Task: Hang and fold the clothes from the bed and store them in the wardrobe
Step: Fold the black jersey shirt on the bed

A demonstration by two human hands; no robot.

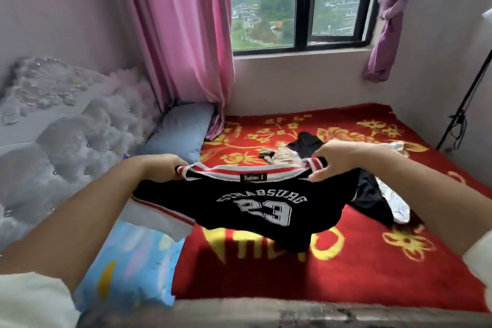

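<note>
The left hand and the right hand each grip one shoulder of a black jersey, holding it spread above the red blanket of the bed. Farther, other clothes lie on the blanket, under the window.

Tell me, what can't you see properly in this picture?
- Black garment: mostly hidden behind the jersey and right hand.
- Beige garment: too crumpled to identify.
- Blue patterned bedding: blurred.
- Wardrobe: outside the head view.
</note>
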